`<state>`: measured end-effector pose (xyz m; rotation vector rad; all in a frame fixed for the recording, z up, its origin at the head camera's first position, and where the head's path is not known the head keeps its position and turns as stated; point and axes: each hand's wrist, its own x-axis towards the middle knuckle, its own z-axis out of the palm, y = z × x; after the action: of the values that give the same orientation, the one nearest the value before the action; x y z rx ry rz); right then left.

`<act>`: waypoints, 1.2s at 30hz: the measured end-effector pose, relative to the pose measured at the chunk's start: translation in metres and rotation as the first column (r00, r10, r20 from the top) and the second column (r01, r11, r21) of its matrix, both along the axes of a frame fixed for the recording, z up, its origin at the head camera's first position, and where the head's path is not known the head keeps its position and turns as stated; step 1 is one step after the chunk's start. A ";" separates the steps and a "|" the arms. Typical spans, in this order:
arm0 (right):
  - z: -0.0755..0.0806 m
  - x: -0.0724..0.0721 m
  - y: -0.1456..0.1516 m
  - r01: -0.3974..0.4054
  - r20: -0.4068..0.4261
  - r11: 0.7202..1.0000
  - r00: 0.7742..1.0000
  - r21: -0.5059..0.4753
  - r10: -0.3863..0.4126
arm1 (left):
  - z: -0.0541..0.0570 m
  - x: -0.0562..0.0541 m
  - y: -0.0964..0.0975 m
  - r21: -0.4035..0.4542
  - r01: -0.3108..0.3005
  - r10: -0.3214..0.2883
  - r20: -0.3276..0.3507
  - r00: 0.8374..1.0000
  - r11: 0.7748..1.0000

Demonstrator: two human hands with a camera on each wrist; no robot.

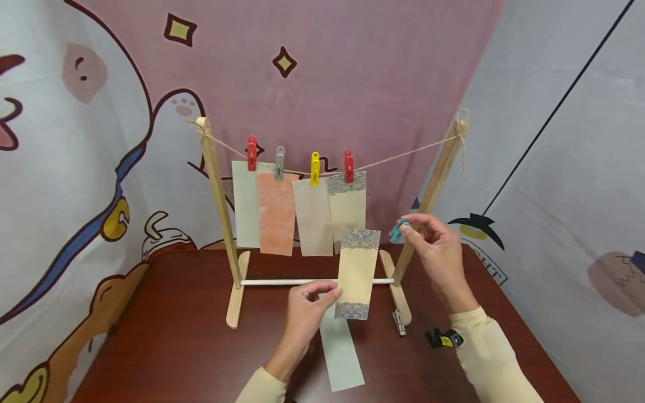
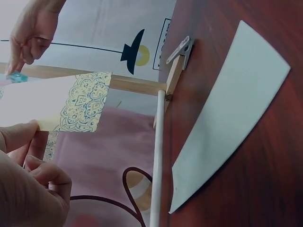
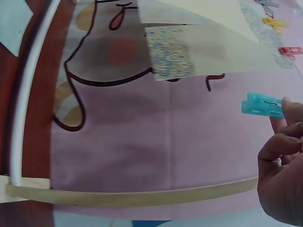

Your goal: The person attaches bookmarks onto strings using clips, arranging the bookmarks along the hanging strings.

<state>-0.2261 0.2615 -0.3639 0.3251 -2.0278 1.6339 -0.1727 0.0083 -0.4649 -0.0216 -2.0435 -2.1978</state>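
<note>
My left hand [image 1: 308, 313] pinches the left edge of a cream paper strip [image 1: 356, 274] with blue patterned ends, held upright in front of the rack. To its right, my right hand [image 1: 440, 257] holds a teal clothespin [image 1: 400, 230] between thumb and fingertips; the right wrist view shows the clothespin [image 3: 262, 105] apart from any paper. Behind them a string [image 1: 398, 155] spans a wooden rack [image 1: 220, 207]. Four-coloured hanging is not uniform: red [image 1: 252, 154], grey [image 1: 280, 162] and yellow [image 1: 314, 168] clothespins and a second red clothespin [image 1: 349, 166] hold paper strips on it.
A pale green paper strip [image 1: 342, 355] lies on the dark table [image 1: 176, 336] below my left hand. By the rack's right foot lies a grey clothespin [image 1: 399, 322]. Farther right is a small black and yellow object [image 1: 443, 338]. A white bar [image 1: 287, 282] joins the rack's feet.
</note>
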 end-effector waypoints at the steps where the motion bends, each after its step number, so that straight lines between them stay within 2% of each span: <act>1: 0.004 -0.001 0.000 -0.003 -0.005 1.000 1.000 -0.005 0.003 | 0.001 -0.001 0.001 0.005 0.000 0.000 -0.006 1.000 1.000; 6: 0.025 -0.004 -0.003 -0.053 -0.047 0.996 0.998 -0.071 0.050 | 0.008 -0.009 0.005 0.020 -0.007 0.008 -0.044 0.999 1.000; 11: 0.045 -0.006 -0.010 -0.103 -0.099 0.986 0.991 -0.131 0.091 | 0.015 -0.017 0.008 0.000 -0.022 0.021 -0.075 0.997 1.000; 15: 0.057 -0.008 -0.015 -0.103 -0.133 0.987 0.987 -0.119 0.087 | 0.021 -0.021 0.009 0.003 -0.019 0.019 -0.080 0.997 1.000; 24: 0.074 -0.011 -0.020 -0.168 -0.180 0.977 0.973 -0.132 0.143 | 0.028 -0.027 0.018 0.070 -0.018 0.024 -0.090 0.996 0.997; 32: 0.091 -0.015 -0.020 -0.141 -0.223 0.980 0.969 -0.140 0.107 | 0.039 -0.035 0.030 0.069 -0.005 0.014 -0.118 0.993 0.998; 36: 0.098 -0.018 -0.022 -0.147 -0.251 0.980 0.962 -0.131 0.110 | 0.044 -0.037 0.034 0.065 -0.022 0.029 -0.121 0.992 0.998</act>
<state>-0.2437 0.2399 -0.2656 0.5838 -1.7239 1.7194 -0.2102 0.0425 -0.4206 -0.1195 -1.8985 -2.1874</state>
